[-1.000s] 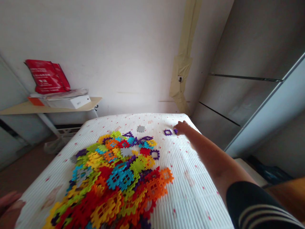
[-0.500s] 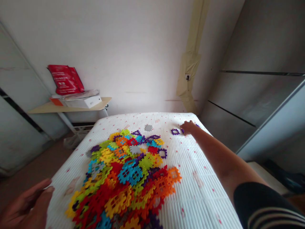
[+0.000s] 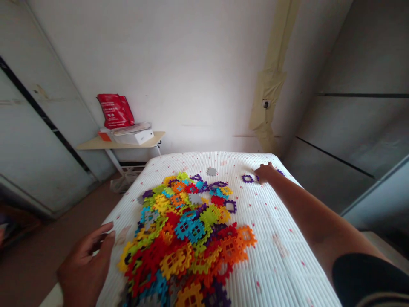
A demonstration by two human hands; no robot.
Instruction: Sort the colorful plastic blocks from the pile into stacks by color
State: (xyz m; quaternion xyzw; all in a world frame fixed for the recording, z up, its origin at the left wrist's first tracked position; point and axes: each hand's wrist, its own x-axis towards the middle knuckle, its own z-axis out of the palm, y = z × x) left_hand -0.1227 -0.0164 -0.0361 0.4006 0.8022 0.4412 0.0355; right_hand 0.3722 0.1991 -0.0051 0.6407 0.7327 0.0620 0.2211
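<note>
My right hand [image 3: 266, 172] reaches to the far right of the bed, its fingers curled down over a purple interlocking toy piece [image 3: 257, 178], mostly covered by the hand. Just left of it lies a purple square frame piece [image 3: 247, 178], and another purple piece [image 3: 280, 172] shows beyond the wrist. My left hand [image 3: 86, 264] hovers by the near left edge, thumb and index finger apart, holding nothing. Between the hands spreads a pile of interlocking toy pieces [image 3: 188, 226] in red, orange, yellow, green, blue and purple.
A grey notched piece [image 3: 211, 171] lies alone beyond the pile on the white quilted bedspread [image 3: 275, 217]. Back left, a small table [image 3: 96, 144] bears a white box [image 3: 136, 136] and a red bag [image 3: 115, 111]. Grey cabinet panels [image 3: 361, 115] stand on the right.
The view has turned a little left, shifting everything rightward in the picture. My left hand has come further into view, nearer the pile. My right hand stays over the same purple piece.
</note>
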